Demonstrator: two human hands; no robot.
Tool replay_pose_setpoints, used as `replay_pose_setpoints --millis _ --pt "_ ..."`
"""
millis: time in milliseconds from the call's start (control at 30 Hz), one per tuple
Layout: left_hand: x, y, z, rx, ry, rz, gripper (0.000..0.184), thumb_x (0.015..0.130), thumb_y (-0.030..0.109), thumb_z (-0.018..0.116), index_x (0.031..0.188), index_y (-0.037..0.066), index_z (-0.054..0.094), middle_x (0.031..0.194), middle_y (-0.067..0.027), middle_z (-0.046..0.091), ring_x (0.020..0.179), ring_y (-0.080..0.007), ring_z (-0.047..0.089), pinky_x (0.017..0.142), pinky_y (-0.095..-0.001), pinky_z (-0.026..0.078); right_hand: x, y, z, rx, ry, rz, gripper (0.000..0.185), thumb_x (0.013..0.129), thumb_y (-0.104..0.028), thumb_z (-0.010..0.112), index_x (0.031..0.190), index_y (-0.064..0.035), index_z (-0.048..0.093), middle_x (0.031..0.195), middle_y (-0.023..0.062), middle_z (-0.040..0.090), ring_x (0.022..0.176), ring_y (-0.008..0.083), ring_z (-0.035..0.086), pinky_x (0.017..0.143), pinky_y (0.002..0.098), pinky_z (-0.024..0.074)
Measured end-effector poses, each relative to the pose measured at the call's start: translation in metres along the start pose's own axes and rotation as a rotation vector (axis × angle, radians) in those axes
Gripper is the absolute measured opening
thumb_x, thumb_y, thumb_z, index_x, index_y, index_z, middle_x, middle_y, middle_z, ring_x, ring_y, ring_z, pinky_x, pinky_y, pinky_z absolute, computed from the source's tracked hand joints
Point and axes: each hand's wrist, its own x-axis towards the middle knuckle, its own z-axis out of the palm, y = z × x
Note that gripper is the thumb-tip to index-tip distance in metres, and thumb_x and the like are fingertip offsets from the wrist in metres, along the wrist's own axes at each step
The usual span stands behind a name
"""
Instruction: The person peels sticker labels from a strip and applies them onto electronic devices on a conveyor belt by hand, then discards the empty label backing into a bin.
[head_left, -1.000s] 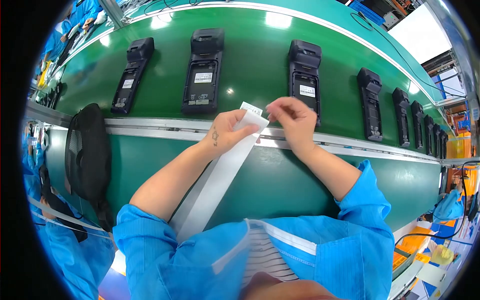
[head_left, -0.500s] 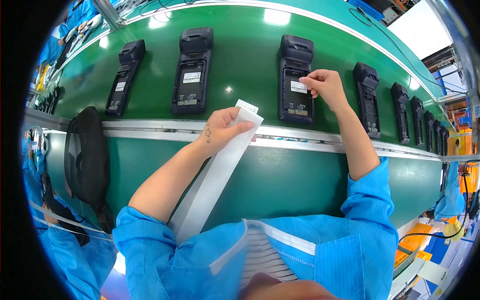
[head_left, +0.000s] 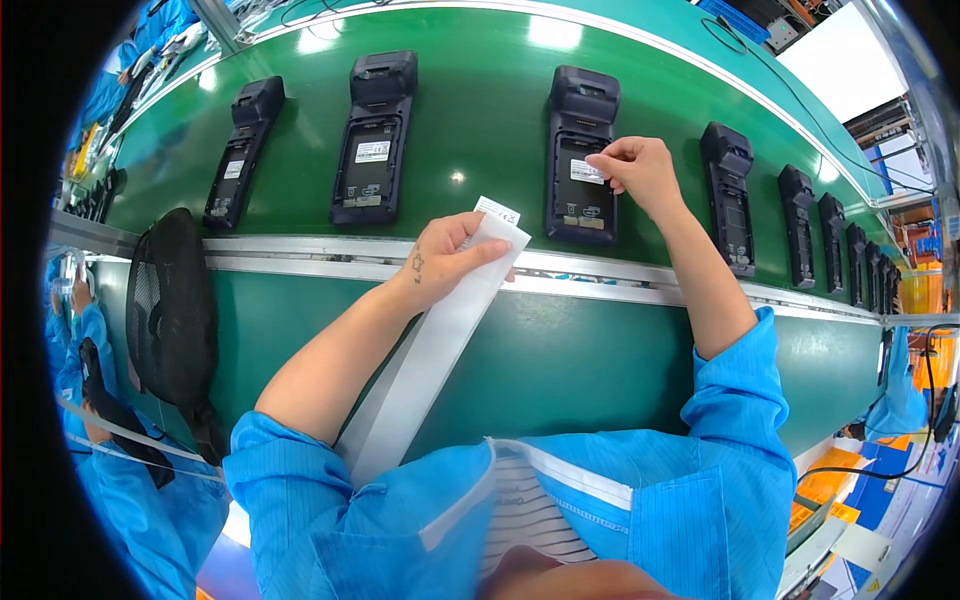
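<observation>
On the green belt (head_left: 480, 120), in front of the person, lay a dark device (head_left: 578, 205), its long axis pointing away from the body. A white label (head_left: 581, 170) was at its recess, with the longer side across the device. The right hand (head_left: 640, 172) was the nearer one: its thumb and forefinger were drawn together at the right end of the label and seemed to have hold of it, so that most of the label lay to the left of these fingers. The left hand (head_left: 445, 260), lower and well apart from the device, was closed around a white strip (head_left: 420, 370), the thumb flat on top. The other left fingers were mostly hidden behind this strip, and its lower end was out of sight near the jacket (head_left: 590, 490). Whether the label touched the recess fully could not be told; its print was too small to read.
</observation>
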Motion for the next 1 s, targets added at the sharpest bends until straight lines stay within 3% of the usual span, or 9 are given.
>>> replay_pose_setpoints --millis 133,367,467,567,667,733,767,867,1000 --pt "0.000 0.002 0.005 -0.012 0.001 -0.017 0.024 0.082 0.023 0.058 0.092 0.002 0.056 0.075 -0.0067 0.063 0.065 -0.0093 0.058 0.058 -0.0219 0.045 0.000 0.001 -0.001 0.002 -0.019 0.002 0.019 0.070 -0.016 0.070 0.073 0.0018 0.064 0.059 0.0041 0.059 0.048 0.0068 0.052 0.046 0.0187 0.0440" --pt "0.004 0.002 0.012 -0.034 0.000 -0.016 0.022 0.083 0.021 0.057 0.091 0.001 0.055 0.074 -0.0080 0.062 0.065 -0.0107 0.059 0.056 -0.0225 0.046 0.002 -0.001 0.000 -0.125 -0.041 -0.044 0.019 0.071 -0.016 0.069 0.070 0.0017 0.063 0.058 0.0042 0.058 0.047 0.0068 0.052 0.044 0.0193 0.0431" --pt "0.006 -0.002 0.013 -0.055 -0.010 -0.014 0.021 0.083 0.019 0.057 0.092 0.000 0.055 0.074 -0.0087 0.062 0.064 -0.0119 0.059 0.055 -0.0232 0.047 0.007 -0.001 -0.001 -0.322 -0.093 -0.107 0.020 0.070 -0.017 0.070 0.069 -0.0002 0.060 0.058 0.0040 0.057 0.050 0.0081 0.053 0.046 0.0218 0.0437" --pt "0.006 0.000 0.015 -0.065 -0.031 -0.043 0.021 0.082 0.018 0.058 0.092 0.000 0.058 0.077 -0.0059 0.062 0.067 -0.0086 0.057 0.059 -0.0214 0.044 0.002 -0.017 -0.007 -0.941 0.019 -0.233 0.022 0.069 -0.019 0.071 0.071 -0.0023 0.057 0.060 0.0038 0.056 0.055 0.0096 0.055 0.051 0.0242 0.0446" --pt "0.007 -0.005 0.016 -0.038 -0.040 0.003 0.020 0.080 0.016 0.060 0.091 -0.001 0.060 0.079 -0.0060 0.062 0.069 -0.0088 0.057 0.061 -0.0215 0.044 -0.008 -0.035 -0.009 -0.907 -0.055 -0.166 0.029 0.068 -0.027 0.071 0.076 -0.0025 0.058 0.071 0.0104 0.061 0.069 0.0198 0.061 0.060 0.0317 0.0476" --pt "0.008 -0.004 0.020 0.017 -0.047 0.097 0.018 0.078 0.014 0.061 0.088 -0.001 0.062 0.080 -0.0071 0.062 0.070 -0.0103 0.057 0.061 -0.0224 0.044 -0.030 -0.029 0.010 -0.268 -0.068 -0.410 0.030 0.070 -0.029 0.070 0.075 -0.0022 0.057 0.067 0.0086 0.060 0.064 0.0174 0.059 0.059 0.0304 0.0463" --pt "0.007 0.000 0.022 0.018 -0.062 0.076 0.018 0.076 0.014 0.064 0.088 0.000 0.065 0.081 -0.0052 0.063 0.075 -0.0093 0.056 0.066 -0.0220 0.042 -0.045 -0.033 0.017 0.041 -0.215 -0.278 0.032 0.071 -0.031 0.070 0.078 -0.0018 0.058 0.067 0.0056 0.059 0.062 0.0132 0.056 0.058 0.0279 0.0450" --pt "0.006 0.001 0.025 0.111 -0.067 0.067 0.018 0.076 0.013 0.064 0.089 0.000 0.064 0.080 -0.0049 0.063 0.075 -0.0095 0.056 0.066 -0.0222 0.042 -0.061 -0.027 0.029 0.135 -0.366 -0.266 0.022 0.073 -0.018 0.071 0.080 -0.0016 0.059 0.067 -0.0014 0.057 0.058 0.0037 0.049 0.053 0.0182 0.0396" --pt "0.010 -0.001 0.028 0.240 -0.104 0.100 0.018 0.076 0.013 0.064 0.089 0.001 0.065 0.080 -0.0042 0.063 0.075 -0.0091 0.055 0.066 -0.0226 0.042 -0.061 -0.028 0.021 0.164 -0.385 -0.133 0.021 0.073 -0.019 0.069 0.074 -0.0001 0.061 0.065 0.0005 0.057 0.057 0.0045 0.049 0.052 0.0188 0.0398"
